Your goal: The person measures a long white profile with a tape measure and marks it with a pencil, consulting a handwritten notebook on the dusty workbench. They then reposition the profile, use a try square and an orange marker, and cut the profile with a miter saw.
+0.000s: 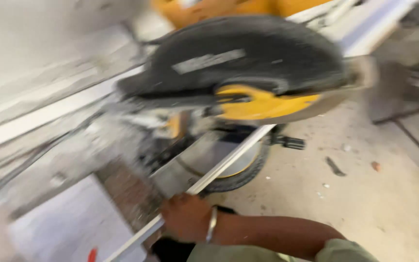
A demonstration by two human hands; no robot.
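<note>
We've got one hand, w/ a metal bangle at the wrist, closed around a long white trim strip, pressing it onto the miter saw bed; can't tell which hand it is. The strip runs diagonally under the black blade guard. Looks like we're lining up a cut. Next move needs the strip held flat & steady, fingers well off the blade path
</note>
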